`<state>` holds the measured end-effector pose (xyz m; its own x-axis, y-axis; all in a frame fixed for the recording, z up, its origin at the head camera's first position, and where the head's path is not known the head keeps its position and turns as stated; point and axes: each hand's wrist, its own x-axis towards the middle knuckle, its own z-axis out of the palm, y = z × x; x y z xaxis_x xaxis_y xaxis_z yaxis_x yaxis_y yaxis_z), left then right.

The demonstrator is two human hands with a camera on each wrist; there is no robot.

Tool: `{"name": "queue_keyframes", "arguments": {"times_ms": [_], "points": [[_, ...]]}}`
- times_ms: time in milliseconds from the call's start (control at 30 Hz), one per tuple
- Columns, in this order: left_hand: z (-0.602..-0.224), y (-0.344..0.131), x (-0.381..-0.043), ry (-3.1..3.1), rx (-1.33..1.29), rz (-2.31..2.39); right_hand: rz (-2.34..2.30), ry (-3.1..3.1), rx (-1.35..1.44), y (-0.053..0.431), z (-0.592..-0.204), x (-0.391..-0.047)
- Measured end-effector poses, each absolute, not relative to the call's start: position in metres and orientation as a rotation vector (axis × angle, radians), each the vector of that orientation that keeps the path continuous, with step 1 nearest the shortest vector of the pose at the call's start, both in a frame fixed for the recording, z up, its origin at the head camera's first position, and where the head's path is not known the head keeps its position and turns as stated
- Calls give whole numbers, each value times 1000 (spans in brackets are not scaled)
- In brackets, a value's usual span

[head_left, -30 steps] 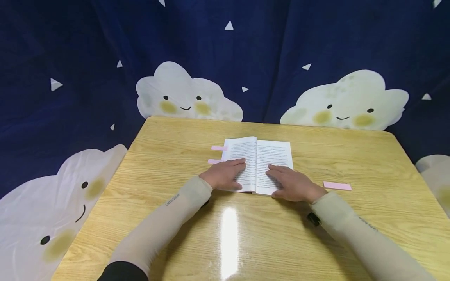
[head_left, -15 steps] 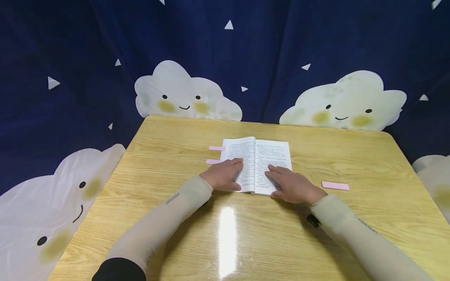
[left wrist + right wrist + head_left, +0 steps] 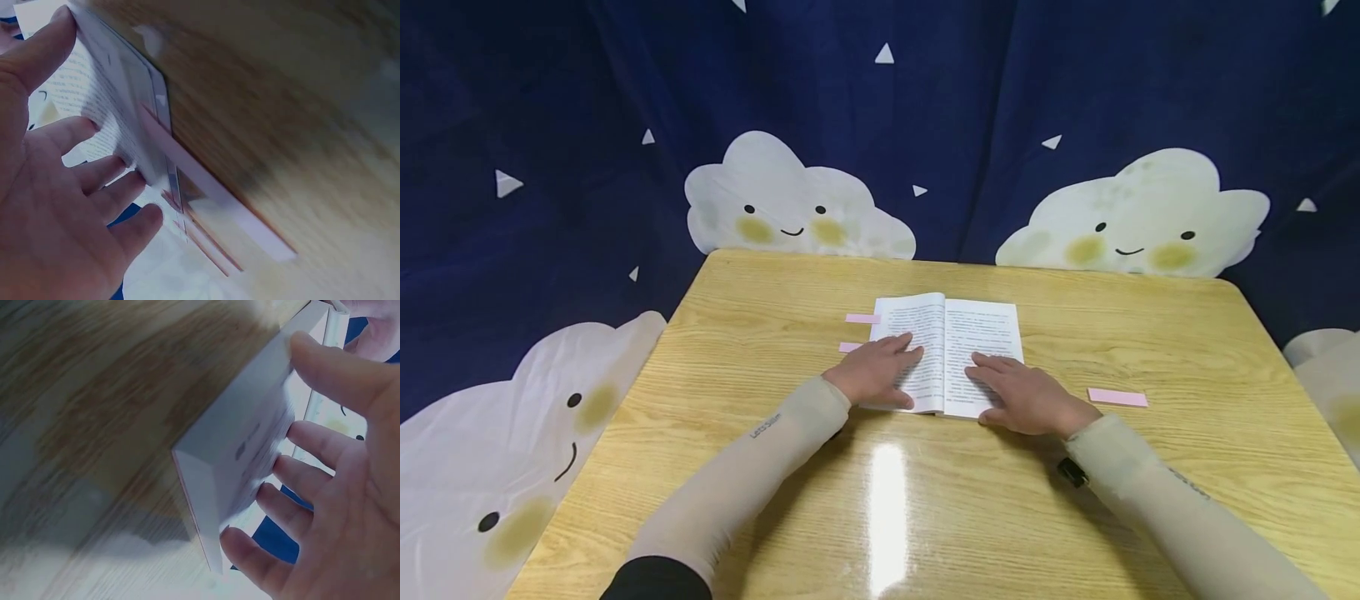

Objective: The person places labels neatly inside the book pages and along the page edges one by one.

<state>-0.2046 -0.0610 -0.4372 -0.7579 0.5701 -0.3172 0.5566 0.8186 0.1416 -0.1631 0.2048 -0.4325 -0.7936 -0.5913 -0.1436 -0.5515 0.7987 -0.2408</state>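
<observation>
An open book (image 3: 981, 323) with printed pages lies on the wooden table. My left hand (image 3: 874, 373) rests on its left page, fingers apart and thumb near the bottom edge. On the right page lie the fingertips of my right hand (image 3: 1028, 397), with the thumb at the lower edge; the right wrist view shows the thick page block (image 3: 219, 440) under those fingers. Pink page markers stick out past the book's left edge, an upper one (image 3: 862, 318) and a lower one (image 3: 849, 347) beside my left hand. Up close, the left wrist view shows a long pink marker (image 3: 219, 194).
A pink strip (image 3: 1117, 397) lies on the table (image 3: 760, 333) to the right of my right hand. Behind the table hangs a dark blue curtain (image 3: 970, 108) with clouds and triangles. Light glares off the tabletop in front of the book.
My left hand's fingers have spread a little on the left page. The right hand stays in place on the right page, and the book lies as before.
</observation>
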Motion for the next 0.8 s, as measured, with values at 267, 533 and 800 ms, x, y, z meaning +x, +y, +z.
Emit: {"name": "queue_keyframes", "arguments": {"times_ms": [267, 533, 800], "points": [[-437, -61, -205, 2617, 837, 184, -294, 2795, -911, 212, -434, -162], [-435, -62, -205, 2607, 787, 173, -307, 2789, -932, 210, -432, -162], [-435, -64, -206, 2602, 783, 161, -496, 2760, -881, 227, -413, -166]]}}
